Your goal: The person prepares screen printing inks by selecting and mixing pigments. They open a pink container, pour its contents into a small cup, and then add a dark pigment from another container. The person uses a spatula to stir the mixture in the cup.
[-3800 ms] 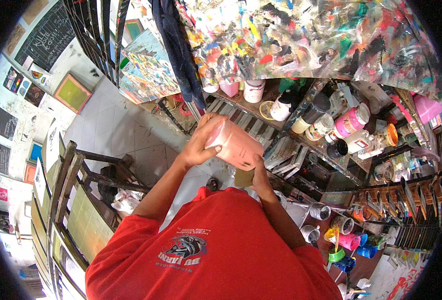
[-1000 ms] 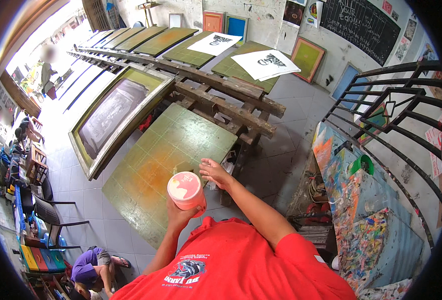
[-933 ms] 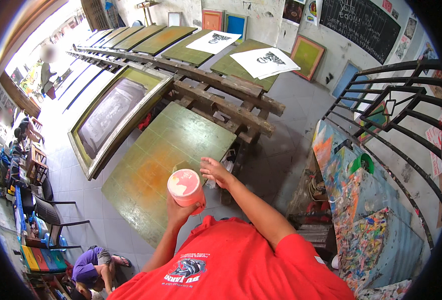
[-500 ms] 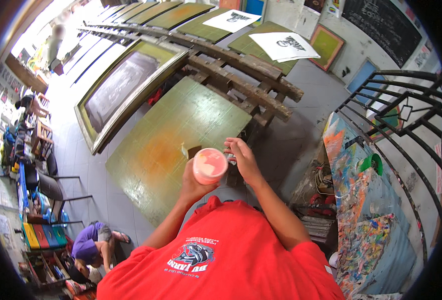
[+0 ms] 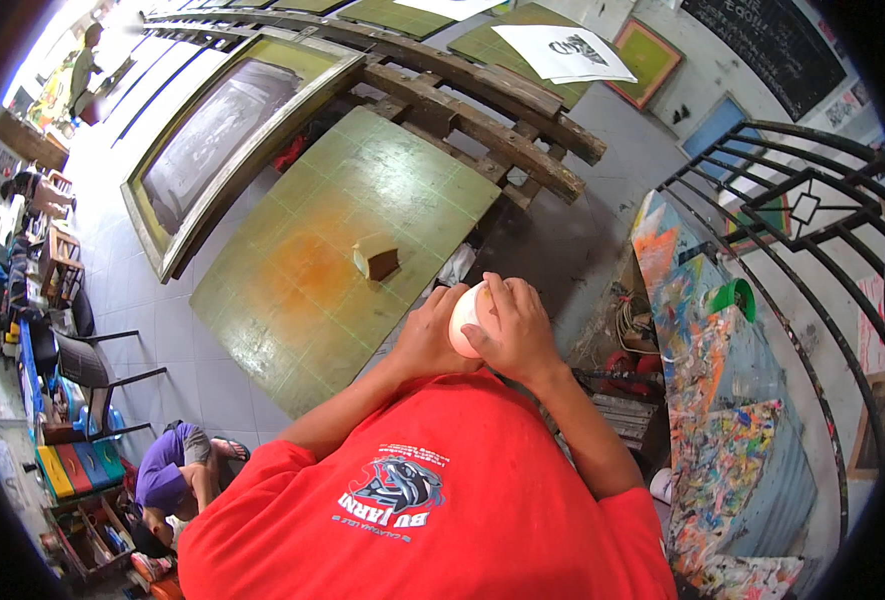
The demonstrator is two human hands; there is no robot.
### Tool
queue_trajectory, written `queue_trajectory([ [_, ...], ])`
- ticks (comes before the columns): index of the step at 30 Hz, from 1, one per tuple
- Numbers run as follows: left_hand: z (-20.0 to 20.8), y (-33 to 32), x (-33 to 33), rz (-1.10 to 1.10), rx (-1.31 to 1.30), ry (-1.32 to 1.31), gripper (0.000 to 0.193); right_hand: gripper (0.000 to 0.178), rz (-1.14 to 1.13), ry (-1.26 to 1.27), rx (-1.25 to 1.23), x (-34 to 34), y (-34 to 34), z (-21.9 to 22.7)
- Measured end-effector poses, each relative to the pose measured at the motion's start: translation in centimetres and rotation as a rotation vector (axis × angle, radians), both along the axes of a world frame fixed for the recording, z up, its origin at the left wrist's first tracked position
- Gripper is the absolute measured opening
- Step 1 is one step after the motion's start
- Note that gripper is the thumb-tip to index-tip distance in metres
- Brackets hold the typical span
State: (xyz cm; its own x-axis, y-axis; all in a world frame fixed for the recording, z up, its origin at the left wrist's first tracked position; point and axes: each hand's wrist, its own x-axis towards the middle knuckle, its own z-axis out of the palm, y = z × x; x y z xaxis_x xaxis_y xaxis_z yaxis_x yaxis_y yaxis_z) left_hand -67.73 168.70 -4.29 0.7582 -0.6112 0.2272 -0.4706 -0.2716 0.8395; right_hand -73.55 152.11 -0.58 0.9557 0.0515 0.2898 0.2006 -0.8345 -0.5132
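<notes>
A round, pale pink plastic jar (image 5: 465, 322) is held close in front of my red shirt. My left hand (image 5: 424, 330) wraps round its left side, while the fingers and thumb of my right hand (image 5: 524, 328) grip its top from the right. Beyond my hands lies a tilted olive-green board (image 5: 272, 330) with an orange stain in its middle. On that board stands a small tan block (image 5: 374, 262) with a brown side, apart from both hands.
A wooden-framed printing screen (image 5: 177, 235) rests left of heavy wooden rails (image 5: 472, 130). White printed sheets (image 5: 567, 55) lie on a far board. At right are a paint-splattered panel (image 5: 712, 430), a green cup (image 5: 732, 298) and a black metal railing (image 5: 792, 215). Someone in purple (image 5: 172, 465) crouches lower left.
The jar has moved right and toward my body. My right hand, before beside it with fingers apart, now closes over its top. The tan block now shows fully.
</notes>
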Motion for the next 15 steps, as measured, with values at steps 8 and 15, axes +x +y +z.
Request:
queue_trajectory([
  [8, 0.8, -0.1, 1.0, -0.343, -0.174, 0.304, 0.091, 0.073, 0.371, -0.097, -0.165, 0.1, -2.7, 3.6],
  [15, -0.3, -1.6, 6.2, -1.051, -0.267, 0.931, 0.108, 0.075, 0.529, -0.105, -0.054, 1.6, -3.6, 7.9],
])
